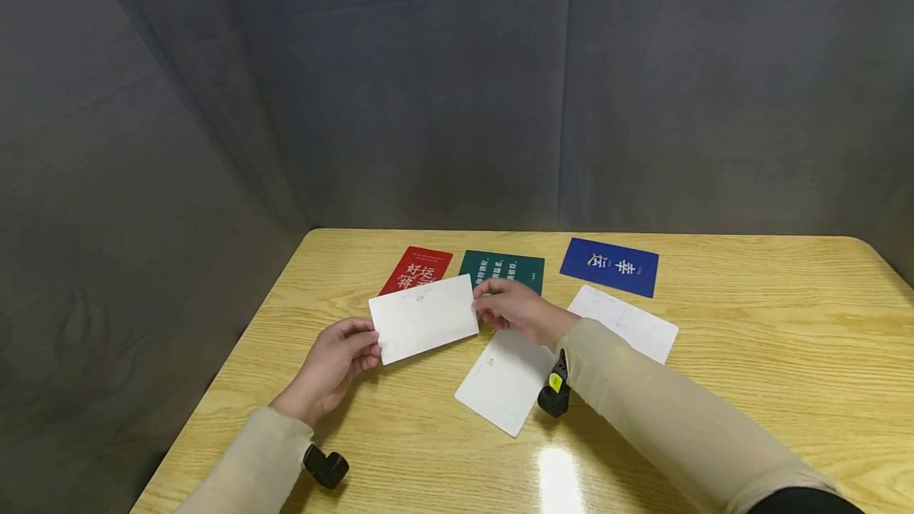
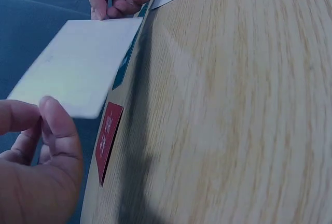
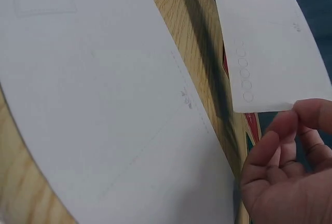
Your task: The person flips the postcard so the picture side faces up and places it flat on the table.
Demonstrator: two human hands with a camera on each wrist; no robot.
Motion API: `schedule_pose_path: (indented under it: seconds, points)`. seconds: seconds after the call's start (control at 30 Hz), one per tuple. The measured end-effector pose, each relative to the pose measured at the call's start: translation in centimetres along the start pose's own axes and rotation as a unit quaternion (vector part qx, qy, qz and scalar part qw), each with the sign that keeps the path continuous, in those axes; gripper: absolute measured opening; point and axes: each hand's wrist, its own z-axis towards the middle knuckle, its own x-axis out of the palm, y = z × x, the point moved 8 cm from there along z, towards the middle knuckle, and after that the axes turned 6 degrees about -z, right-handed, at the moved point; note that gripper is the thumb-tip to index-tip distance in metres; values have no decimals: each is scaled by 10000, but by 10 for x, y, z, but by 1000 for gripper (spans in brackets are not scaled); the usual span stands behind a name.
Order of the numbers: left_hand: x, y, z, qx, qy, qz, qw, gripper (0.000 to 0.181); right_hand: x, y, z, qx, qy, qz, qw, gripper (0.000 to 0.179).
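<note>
Wooden table point(image 1: 771, 355), far side: red card point(image 1: 421, 266), green card point(image 1: 514, 262), blue card point(image 1: 609, 266)
Raised white card point(image 1: 424, 320): my left hand point(image 1: 334, 362) pinches one end, my right hand point(image 1: 520, 309) the other

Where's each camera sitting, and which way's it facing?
Head: on the head, facing forward and down at the table, showing left hand, right hand, sleeves.
Left wrist: on that wrist, facing the raised card; both hands show.
Right wrist: on that wrist, facing the raised card plus a tabletop card; right hand shows.
Wrist views share the raised card.
</note>
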Motion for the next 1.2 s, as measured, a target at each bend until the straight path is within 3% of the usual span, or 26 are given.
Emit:
schedule_pose_path:
  seconds: [0.4,0.6,0.8,1.2]
  points:
    - [-2,-3,-3,100,-65,-398,9991,17,3,3,-2,-270,141,594,9978,6]
    - [-3,-2,-4,162,-80,-505,9986,19,4,4,-1,-413,272,785,9957,13]
    - [-4,0,-3,177,-124,-579,9981,15,5,1,-1,-250,276,718,9967,25]
    - [-5,6,-3,239,-359,-315,9986,23,6,-2,0,-258,180,358,9989,21]
